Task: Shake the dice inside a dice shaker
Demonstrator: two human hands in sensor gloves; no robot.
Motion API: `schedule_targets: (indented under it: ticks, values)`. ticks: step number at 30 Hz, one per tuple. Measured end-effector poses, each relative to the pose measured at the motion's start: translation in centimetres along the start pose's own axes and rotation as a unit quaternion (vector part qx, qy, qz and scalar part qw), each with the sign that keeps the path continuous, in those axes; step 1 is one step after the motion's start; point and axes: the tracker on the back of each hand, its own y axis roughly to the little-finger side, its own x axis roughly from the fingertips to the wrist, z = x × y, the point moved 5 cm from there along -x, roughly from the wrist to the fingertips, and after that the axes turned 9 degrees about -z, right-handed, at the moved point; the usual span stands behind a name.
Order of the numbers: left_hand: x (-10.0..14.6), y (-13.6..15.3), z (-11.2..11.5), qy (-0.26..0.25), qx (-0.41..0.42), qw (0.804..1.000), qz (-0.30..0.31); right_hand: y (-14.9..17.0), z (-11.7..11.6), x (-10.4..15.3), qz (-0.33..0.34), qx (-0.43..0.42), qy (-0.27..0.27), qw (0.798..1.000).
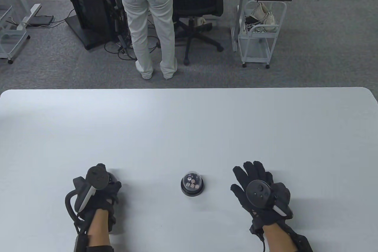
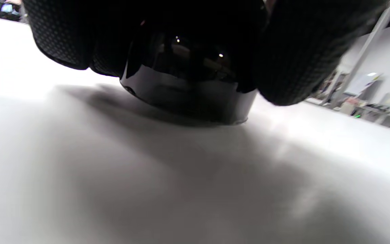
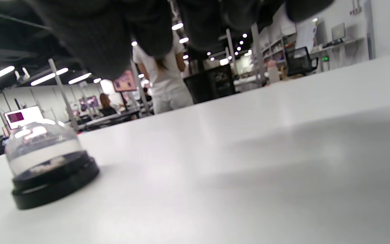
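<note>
A dice shaker (image 1: pixel 192 183) with a clear dome on a black base stands on the white table (image 1: pixel 189 122) between my hands; several white dice (image 1: pixel 192 185) lie inside. It also shows in the right wrist view (image 3: pixel 47 162) at the left. My left hand (image 1: pixel 106 179) grips a glossy black cup-like cover (image 1: pixel 113 177) that stands on the table; in the left wrist view my fingers (image 2: pixel 300 51) wrap over the cover (image 2: pixel 188 91). My right hand (image 1: pixel 254 175) lies open and flat, palm down, to the right of the shaker, holding nothing.
The table's far edge (image 1: pixel 189 89) is well beyond the hands. Past it a person in white (image 1: pixel 149 21) stands by an office chair (image 1: pixel 198 6), a computer tower (image 1: pixel 94 6) and a white cart (image 1: pixel 260 27).
</note>
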Motion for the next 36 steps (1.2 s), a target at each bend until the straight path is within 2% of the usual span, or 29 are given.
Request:
schedule_targets:
  ticks: [4, 7, 13, 18, 27, 35, 36]
  values:
    - [1.9, -3.9, -0.8, -0.027, 0.012, 0.997, 0.077, -0.2, 0.0, 0.0, 0.005, 0.002, 0.002, 1.0]
    - [3.6, -7.2, -0.7, -0.021, 0.031, 0.99, 0.139, -0.3, 0.2, 0.1, 0.01, -0.003, 0.007, 1.0]
    - [6.2, -12.6, -0.9, -0.021, 0.03, 0.976, 0.215, -0.4, 0.2, 0.1, 0.015, -0.005, 0.009, 1.0]
    - [7.9, -16.9, -0.6, 0.008, 0.069, 0.962, 0.265, -0.3, 0.2, 0.1, 0.013, -0.007, 0.01, 1.0]
    - [8.7, -21.7, 3.2, 0.049, 0.035, 0.958, 0.282, -0.3, 0.2, 0.1, 0.015, -0.004, 0.008, 1.0]
    - [7.8, -22.5, 7.0, 0.09, -0.015, 0.961, 0.26, -0.2, 0.3, 0.1, 0.017, -0.007, 0.01, 1.0]
    - [7.8, -22.4, 6.8, 0.078, -0.012, 0.963, 0.258, -0.2, 0.3, 0.1, 0.017, -0.007, 0.01, 1.0]
